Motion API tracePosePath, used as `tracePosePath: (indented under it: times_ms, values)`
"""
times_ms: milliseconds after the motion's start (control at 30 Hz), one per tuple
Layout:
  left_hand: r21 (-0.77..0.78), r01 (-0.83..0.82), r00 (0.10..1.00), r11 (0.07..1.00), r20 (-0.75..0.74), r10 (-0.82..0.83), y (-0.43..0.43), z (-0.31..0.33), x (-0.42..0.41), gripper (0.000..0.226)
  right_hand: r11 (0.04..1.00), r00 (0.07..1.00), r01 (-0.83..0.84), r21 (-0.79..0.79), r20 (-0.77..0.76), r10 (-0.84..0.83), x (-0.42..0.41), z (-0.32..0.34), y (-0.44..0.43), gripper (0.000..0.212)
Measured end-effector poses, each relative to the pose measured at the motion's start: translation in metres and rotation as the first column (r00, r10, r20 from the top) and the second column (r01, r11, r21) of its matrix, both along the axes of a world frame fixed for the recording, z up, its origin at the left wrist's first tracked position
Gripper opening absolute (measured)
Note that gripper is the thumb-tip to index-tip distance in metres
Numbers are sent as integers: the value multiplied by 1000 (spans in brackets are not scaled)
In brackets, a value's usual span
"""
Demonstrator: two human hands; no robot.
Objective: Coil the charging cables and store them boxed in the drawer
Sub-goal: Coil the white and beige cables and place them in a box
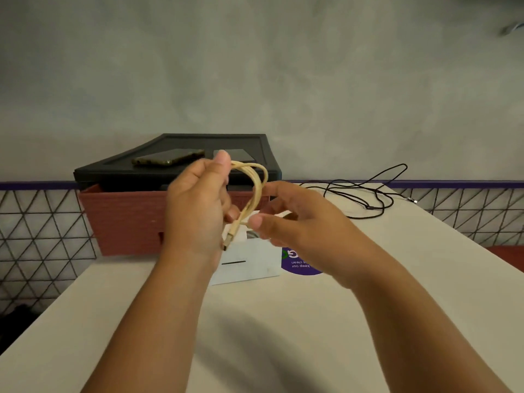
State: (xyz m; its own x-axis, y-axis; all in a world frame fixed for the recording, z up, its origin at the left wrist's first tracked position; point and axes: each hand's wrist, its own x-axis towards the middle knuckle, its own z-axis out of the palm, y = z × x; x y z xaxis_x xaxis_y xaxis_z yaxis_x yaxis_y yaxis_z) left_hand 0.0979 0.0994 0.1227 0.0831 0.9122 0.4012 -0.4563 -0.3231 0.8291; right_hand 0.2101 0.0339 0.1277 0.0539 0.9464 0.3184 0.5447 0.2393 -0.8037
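gripping the looped beige braided cable (259,188) in your left hand (195,205), right hand (295,222) pinching its tail above the white box (249,265), you're seemingly mid-coil, with the thin black cable (365,194) sprawled uncoiled behind and boxing still ahead.

both hands (195,205) coil a cream cable (255,191).
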Motion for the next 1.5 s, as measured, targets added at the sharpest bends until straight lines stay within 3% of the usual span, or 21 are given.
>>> tracePosePath:
  times_ms: [67, 167, 367, 500, 667, 767, 833, 900, 1067, 1200, 1367, 1433, 1500]
  values:
    - [2, 51, 999, 999, 11, -51, -7, -1, 10, 44, 998, 993, 56, 35, -109, -52, -8, -1, 4, 11]
    - [4, 81, 997, 997, 11, -81, -13, 1, 15, 52, 993, 971, 111, 32, -218, -101, -12, -3, 6, 16]
    - [72, 41, 998, 997, -49, -38, -23, 2, 20, 53, 998, 913, 45, -34, -404, -55, -12, 0, 3, 25]
    - [125, -41, 996, 991, -72, 50, -19, 0, 18, 46, 995, 960, -32, -94, -278, 5, -2, 7, -5, 31]
    - [60, -96, 995, 994, -3, 97, -5, 3, 2, 49, 987, 956, -140, -85, -272, 112, 14, 19, -18, 35]
    - [-2, -4, 995, 1000, 96, 4, -9, 9, 2, 43, 1000, 1000, -10, -11, 6, 10, 11, 20, -19, 34]
    - [-46, 107, 977, 993, 191, -97, -11, 13, 4, 38, 987, 958, 117, 114, 247, -143, 5, 20, -17, 40]
    - [-72, 218, 939, 973, 288, -189, -11, 16, 2, 37, 966, 924, 165, 201, 312, -222, -1, 21, -19, 34]
    - [-93, 425, 827, 900, 444, -344, -11, 18, 1, 37, 964, 958, 161, 212, 201, -205, -5, 21, -21, 31]
    - [-83, 487, 793, 869, 459, -401, -17, 16, 10, 40, 956, 969, 207, 208, -178, -171, -10, 15, -11, 18]
    - [-94, 393, 896, 915, 264, -358, -16, 9, 15, 39, 946, 829, 226, 235, -557, -60, -7, 16, -10, 12]
    - [-97, 372, 920, 923, 171, -352, -17, 6, 15, 34, 945, 782, 237, 226, -622, -47, -6, 16, -9, 16]
    - [-94, 403, 913, 910, 106, -393, -19, 5, 16, 32, 934, 802, 265, 240, -592, -76, -1, 16, -9, 21]
